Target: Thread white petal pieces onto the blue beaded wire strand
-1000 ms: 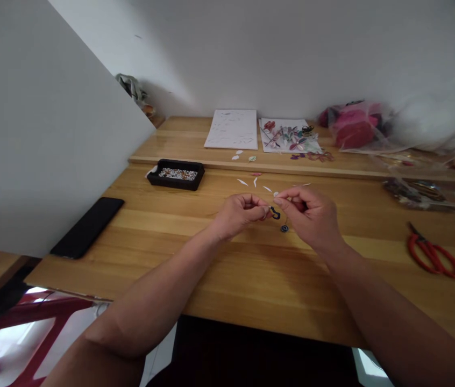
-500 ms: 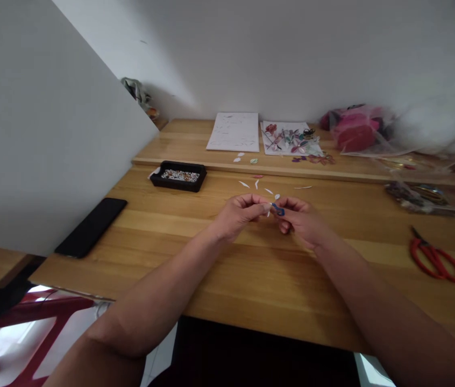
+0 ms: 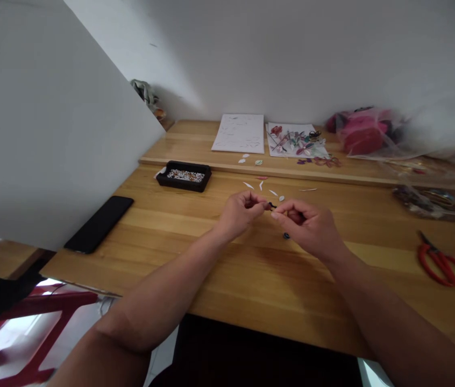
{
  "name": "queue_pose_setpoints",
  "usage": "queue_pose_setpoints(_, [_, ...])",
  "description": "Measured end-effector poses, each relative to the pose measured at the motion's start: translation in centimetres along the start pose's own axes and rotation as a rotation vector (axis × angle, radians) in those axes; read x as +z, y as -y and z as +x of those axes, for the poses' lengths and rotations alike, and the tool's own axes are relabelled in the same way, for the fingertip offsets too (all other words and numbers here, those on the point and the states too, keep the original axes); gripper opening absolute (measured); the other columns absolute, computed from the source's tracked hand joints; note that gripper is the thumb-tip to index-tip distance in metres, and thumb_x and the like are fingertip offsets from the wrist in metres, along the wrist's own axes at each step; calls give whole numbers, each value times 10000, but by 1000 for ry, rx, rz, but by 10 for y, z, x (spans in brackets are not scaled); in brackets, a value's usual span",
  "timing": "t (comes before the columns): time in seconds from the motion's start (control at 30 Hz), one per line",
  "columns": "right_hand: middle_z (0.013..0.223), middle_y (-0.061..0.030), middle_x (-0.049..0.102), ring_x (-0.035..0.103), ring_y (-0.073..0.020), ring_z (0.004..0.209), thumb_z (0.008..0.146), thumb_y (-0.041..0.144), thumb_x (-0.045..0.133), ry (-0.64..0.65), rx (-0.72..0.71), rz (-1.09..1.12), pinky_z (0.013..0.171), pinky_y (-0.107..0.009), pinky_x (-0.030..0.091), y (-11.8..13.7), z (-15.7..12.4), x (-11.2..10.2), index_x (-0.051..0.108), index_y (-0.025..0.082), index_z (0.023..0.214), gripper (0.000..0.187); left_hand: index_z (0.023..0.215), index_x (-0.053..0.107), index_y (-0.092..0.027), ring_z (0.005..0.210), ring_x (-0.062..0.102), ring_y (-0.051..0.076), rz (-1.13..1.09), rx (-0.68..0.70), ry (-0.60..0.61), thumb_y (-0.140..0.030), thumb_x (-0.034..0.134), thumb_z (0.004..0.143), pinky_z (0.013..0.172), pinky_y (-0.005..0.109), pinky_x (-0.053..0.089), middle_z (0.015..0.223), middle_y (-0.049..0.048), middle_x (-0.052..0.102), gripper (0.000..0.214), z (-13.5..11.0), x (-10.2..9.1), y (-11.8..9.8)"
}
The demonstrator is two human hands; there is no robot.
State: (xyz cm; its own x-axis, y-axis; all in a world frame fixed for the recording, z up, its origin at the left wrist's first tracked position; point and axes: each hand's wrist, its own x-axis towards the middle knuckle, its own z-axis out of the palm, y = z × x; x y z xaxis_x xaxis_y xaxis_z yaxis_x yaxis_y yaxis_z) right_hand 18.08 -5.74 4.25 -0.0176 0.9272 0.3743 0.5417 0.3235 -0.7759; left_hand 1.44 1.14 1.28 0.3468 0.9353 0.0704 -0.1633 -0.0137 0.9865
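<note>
My left hand [image 3: 237, 216] pinches one end of a small dark piece [image 3: 272, 205], its thumb and forefinger closed. Close beside it my right hand [image 3: 312, 224] is closed too, thumb and forefinger pressed together at the piece's other side; the fingers cover most of it. Below the right fingers shows a small dark round thing [image 3: 286, 235]; whether it hangs or lies on the wood I cannot tell. Just beyond the hands lie thin white leaf-shaped pieces [image 3: 261, 185], a pale oval leaf piece [image 3: 281, 198] and a reddish one [image 3: 262, 178].
A black tray of beads [image 3: 184, 176] stands left, with a black phone [image 3: 99, 224] nearer me. Red-handled scissors [image 3: 447, 264] lie right. On the raised shelf are a white sheet [image 3: 239, 133], flower-like pieces [image 3: 298, 141] and a bag with pink contents [image 3: 362, 131].
My right hand has turned over so its back shows, and its fingers now pinch beside the left fingertips. The blue piece is more covered; a dark round thing now shows below. The view shifted slightly.
</note>
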Motion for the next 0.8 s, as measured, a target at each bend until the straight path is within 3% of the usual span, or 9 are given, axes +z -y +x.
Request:
queue_pose_setpoints(0.1, [545,73,315,310,-102,518,877,282,696,-121,-87,-80,519,-291,267,0,2,-5,734,217,815,97,772,659,-142,709,653,110,59,-42,114,-224,773,755,735,264,505,783,39,732,141,-3,1,-1])
queue_pose_setpoints(0.2, [542,70,330,317,-106,516,872,289,715,-187,-74,-71,519,-293,273,-6,5,-8,733,228,826,78,797,668,-143,736,669,115,56,-70,205,-253,772,769,754,265,512,806,40,740,155,-7,2,-4])
queue_pose_setpoints(0.63, [562,47,449,344,-111,531,849,364,735,-159,95,55,506,-283,273,-19,9,-3,736,239,820,128,793,668,-134,703,632,96,11,-123,273,-292,782,766,763,270,508,774,29,713,196,-10,1,-9])
queue_pose_setpoints(0.8, [644,11,598,435,-116,568,837,381,735,-90,146,190,533,-281,339,-29,12,3,724,223,808,161,801,688,-144,695,585,88,-37,-101,279,-339,787,763,733,264,467,776,19,700,222,-10,1,-11])
